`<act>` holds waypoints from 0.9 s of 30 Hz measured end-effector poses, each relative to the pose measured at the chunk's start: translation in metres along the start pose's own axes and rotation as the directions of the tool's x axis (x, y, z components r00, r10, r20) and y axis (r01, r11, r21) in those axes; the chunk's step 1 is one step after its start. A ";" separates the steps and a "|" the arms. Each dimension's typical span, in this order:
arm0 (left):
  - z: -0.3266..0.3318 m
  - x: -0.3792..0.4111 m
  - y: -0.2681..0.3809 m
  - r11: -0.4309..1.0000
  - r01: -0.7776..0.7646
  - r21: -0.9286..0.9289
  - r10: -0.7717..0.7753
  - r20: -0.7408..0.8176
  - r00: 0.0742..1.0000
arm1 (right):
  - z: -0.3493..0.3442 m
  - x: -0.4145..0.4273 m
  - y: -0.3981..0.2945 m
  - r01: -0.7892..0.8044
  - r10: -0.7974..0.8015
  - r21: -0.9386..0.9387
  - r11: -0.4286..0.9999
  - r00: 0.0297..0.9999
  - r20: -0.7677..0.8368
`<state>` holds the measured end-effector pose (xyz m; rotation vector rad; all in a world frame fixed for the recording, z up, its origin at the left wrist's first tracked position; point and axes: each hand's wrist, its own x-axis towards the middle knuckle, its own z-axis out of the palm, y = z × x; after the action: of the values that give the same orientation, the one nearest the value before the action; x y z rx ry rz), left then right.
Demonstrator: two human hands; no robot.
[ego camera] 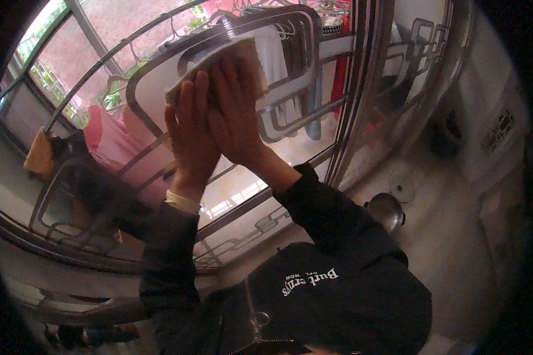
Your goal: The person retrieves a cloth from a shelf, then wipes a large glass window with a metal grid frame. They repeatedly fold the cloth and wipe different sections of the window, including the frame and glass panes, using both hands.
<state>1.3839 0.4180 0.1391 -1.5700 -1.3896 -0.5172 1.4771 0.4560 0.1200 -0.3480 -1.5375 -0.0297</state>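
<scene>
A beige cloth lies spread against a glass panel with a grey patterned metal grille. My left hand presses flat on its lower left part, the fingertips near the cloth's edge. Beside it, touching, my right hand holds the middle of the cloth against the panel with fingers stretched upward. Both palms face the glass, so the gripping side is hidden. A pale yellow band circles my left wrist, at the end of a black sleeve.
Clothes on hangers and pink fabric show through the glass. A dark door frame stands at the right. On the floor are a metal pot and a round lid. Dark reflections cross the lower left glass.
</scene>
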 end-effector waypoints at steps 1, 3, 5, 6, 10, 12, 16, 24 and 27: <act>0.002 0.007 -0.006 0.982 -0.034 -0.184 0.021 -0.071 0.997 | -0.001 0.007 0.001 0.035 -0.035 -0.006 0.999 0.999 -0.009; 0.006 0.015 -0.009 0.949 -0.096 -0.301 0.050 -0.158 0.986 | -0.001 0.014 0.011 0.076 -0.077 -0.061 0.995 0.997 -0.005; 0.009 0.018 -0.002 0.977 -0.103 -0.186 0.067 -0.189 0.980 | -0.001 0.016 0.025 0.090 -0.088 -0.156 0.984 0.996 0.023; 0.011 0.017 0.002 0.977 -0.086 -0.195 0.052 -0.171 0.984 | -0.001 0.013 0.028 0.091 -0.088 -0.166 0.982 0.996 0.025; 0.022 0.008 0.009 0.970 -0.084 -0.226 0.049 -0.159 0.986 | -0.003 0.001 0.034 0.070 -0.060 -0.220 0.973 0.997 0.052; 0.034 -0.003 0.013 0.970 -0.093 -0.225 0.066 -0.125 0.990 | -0.002 -0.010 0.038 0.036 -0.018 -0.247 0.968 0.997 0.074; 0.029 -0.012 0.031 0.919 0.068 -0.389 0.069 0.327 0.942 | -0.005 -0.056 0.057 -0.025 0.114 -0.386 0.922 0.971 0.210; 0.076 -0.077 0.053 0.353 -0.472 0.808 0.353 0.352 0.867 | -0.016 -0.108 0.054 -0.180 0.233 -0.349 0.920 0.966 0.114; 0.078 -0.081 0.064 0.897 -0.401 0.188 0.356 0.232 0.905 | -0.018 -0.130 0.059 -0.170 0.221 -0.376 0.911 0.970 0.098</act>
<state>1.4014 0.4465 0.0143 -1.6738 -1.1869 0.0369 1.5025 0.4824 -0.0194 -0.8161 -1.6269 -0.1376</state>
